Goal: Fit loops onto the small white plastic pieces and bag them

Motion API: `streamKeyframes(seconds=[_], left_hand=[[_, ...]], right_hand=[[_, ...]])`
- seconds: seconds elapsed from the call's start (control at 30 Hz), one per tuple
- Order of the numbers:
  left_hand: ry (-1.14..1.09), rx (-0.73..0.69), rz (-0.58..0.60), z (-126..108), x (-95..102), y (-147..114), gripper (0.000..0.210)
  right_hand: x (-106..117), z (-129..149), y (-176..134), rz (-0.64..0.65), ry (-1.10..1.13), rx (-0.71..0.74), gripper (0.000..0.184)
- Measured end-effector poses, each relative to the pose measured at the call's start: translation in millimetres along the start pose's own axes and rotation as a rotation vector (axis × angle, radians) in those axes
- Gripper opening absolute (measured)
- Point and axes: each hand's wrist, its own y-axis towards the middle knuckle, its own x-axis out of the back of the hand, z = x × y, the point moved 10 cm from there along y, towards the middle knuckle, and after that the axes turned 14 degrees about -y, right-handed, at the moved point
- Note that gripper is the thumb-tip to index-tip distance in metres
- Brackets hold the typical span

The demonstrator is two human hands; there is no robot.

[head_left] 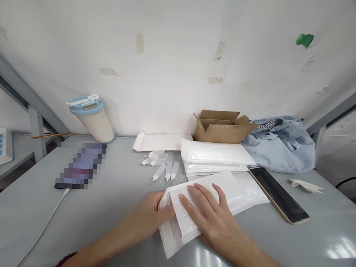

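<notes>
A white padded envelope (188, 224) is tilted at the front of the table, its open flap end toward the left. My left hand (157, 213) is closed on that end, thumb on the near face and the other fingers mostly hidden behind. Across the envelope's upper face my right hand (210, 213) rests with fingers spread; its thumb seems tucked under the lower edge. Beyond lies another white padded envelope (249, 191), partly covered, and a stack of padded envelopes (215, 153). Several small dropper bottles (168, 171) with white caps lie just past my hands.
An open cardboard box (225, 133) stands by the wall, beside a light blue cloth (283, 148). One flat envelope (162, 142) lies behind the bottles. A dark phone (278, 195) and crumpled wrapper (307, 186) are right; a cabled phone (82, 166) and tumbler (93, 120) are left.
</notes>
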Motion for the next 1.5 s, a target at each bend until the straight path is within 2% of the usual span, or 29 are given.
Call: streamKeyframes(seconds=[0.1, 0.2, 0.4, 0.47, 0.53, 0.6, 0.63, 0.73, 0.8, 0.87, 0.93, 1.0, 1.1, 1.23, 1.3, 1.4, 1.47, 1.5], left_hand=[[-0.119, -0.005, 0.03, -1.9, -0.5, -0.5, 0.018], [-0.188, -0.076, 0.01, -9.8, 1.1, -1.9, 0.025], [-0.159, -0.055, 0.049, -8.0, -10.5, -6.6, 0.03], [-0.145, -0.028, 0.081, -5.2, -15.7, -10.2, 0.033], [-0.096, -0.063, 0.098, -7.3, -17.6, -14.5, 0.037], [0.046, -0.237, 0.054, -21.0, -12.8, -19.9, 0.038], [0.148, -0.388, 0.013, -33.2, -10.1, -25.1, 0.035], [0.503, -0.985, -0.079, -69.0, -20.1, -59.6, 0.02], [0.739, -1.274, -0.072, -70.4, -39.0, -79.5, 0.036], [0.924, -1.379, -0.091, -63.4, -51.6, -83.3, 0.045], [1.03, -1.413, -0.107, -57.5, -58.8, -82.4, 0.046], [1.104, -1.425, -0.099, -53.3, -64.1, -80.9, 0.038], [1.146, -1.436, -0.09, -53.1, -66.1, -79.6, 0.034], [1.071, -1.457, -0.081, -60.9, -64.2, -75.5, 0.034], [0.936, -1.445, -0.11, -69.2, -59.5, -71.2, 0.032], [0.635, -1.306, -0.169, -80.7, -47.4, -55.1, 0.021], [0.473, -1.121, -0.221, -81.5, -39.8, -36.7, 0.013], [0.393, -1.004, -0.242, -78.7, -36.2, -25.6, 0.018]], right_hand=[[0.7, -1.9, -1.1, 0.006, 0.025, 0.01, 0.057], [1.4, -7.1, -2.3, -0.007, 0.054, -0.019, 0.058], [13.7, -14.9, -9.2, -0.169, 0.057, -0.106, 0.053], [15.6, -17.2, -10.5, -0.189, 0.068, -0.125, 0.048], [15.8, -18.6, -10.3, -0.181, 0.064, -0.132, 0.046], [15.5, -19.3, -8.9, -0.162, 0.047, -0.134, 0.046], [15.4, -19.3, -8.1, -0.153, 0.034, -0.133, 0.046], [17.4, -18.3, -5.9, -0.149, 0.0, -0.128, 0.045], [21.3, -17.3, -5.4, -0.174, -0.009, -0.124, 0.042], [25.2, -16.8, -5.8, -0.198, -0.006, -0.124, 0.039], [27.8, -16.6, -6.5, -0.209, 0.005, -0.129, 0.036], [31.4, -15.8, -7.8, -0.232, 0.032, -0.13, 0.032], [40.9, -12.3, -10.6, -0.309, 0.073, -0.105, 0.029], [50.3, -13.0, -13.9, -0.359, 0.063, -0.104, 0.032], [55.2, -19.3, -16.6, -0.384, 0.049, -0.139, 0.034], [62.7, -33.4, -21.7, -0.434, 0.002, -0.209, 0.034], [65.9, -46.3, -24.7, -0.467, -0.038, -0.288, 0.036], [66.1, -53.4, -25.5, -0.477, -0.047, -0.333, 0.039]])
